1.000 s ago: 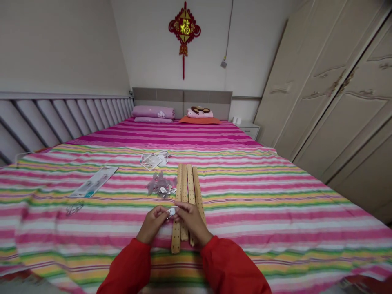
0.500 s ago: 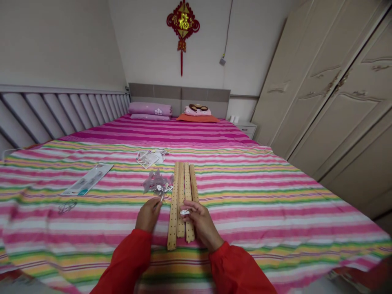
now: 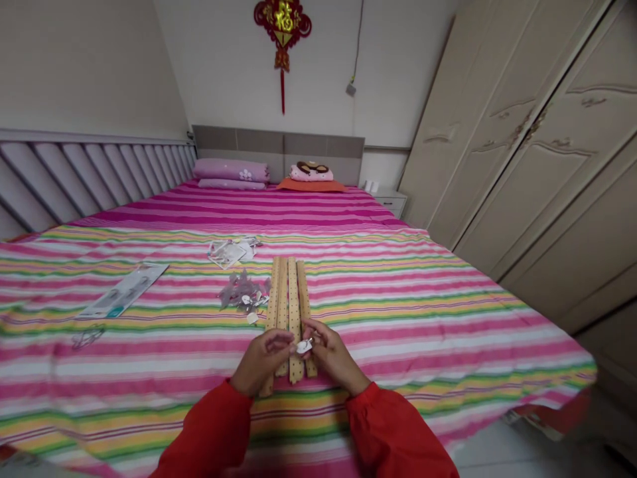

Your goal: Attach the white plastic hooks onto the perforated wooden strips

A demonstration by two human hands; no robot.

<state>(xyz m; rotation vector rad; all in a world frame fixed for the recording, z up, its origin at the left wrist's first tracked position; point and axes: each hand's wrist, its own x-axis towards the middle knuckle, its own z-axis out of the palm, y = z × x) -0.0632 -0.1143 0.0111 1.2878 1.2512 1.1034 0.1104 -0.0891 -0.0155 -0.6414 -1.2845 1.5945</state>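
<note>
My left hand (image 3: 266,358) and my right hand (image 3: 331,355) meet over the near ends of several long, dotted wooden strips (image 3: 294,305) lying side by side. Between their fingertips is a small white tag (image 3: 304,346) with a tiny shiny piece by it, too small to name. The right fingers pinch it from one side while the left thumb and fingertips close on its other edge. Beyond the left hand, a heap of small grey clear bags (image 3: 243,290) lies left of the strips. Another white tag (image 3: 252,318) rests on the cloth just in front of the heap.
Farther back is a pile of white cards and packets (image 3: 233,251). To the left lie a long clear-and-white package (image 3: 127,291) and thin looped wires (image 3: 88,336). All rest on a striped cloth (image 3: 398,318) over a bed; folded bedding (image 3: 231,171) sits by the headboard.
My left hand has come from beside the heap rightwards to the tag in my right hand. A white tag now lies where the left fingers were. The view has shifted slightly.
</note>
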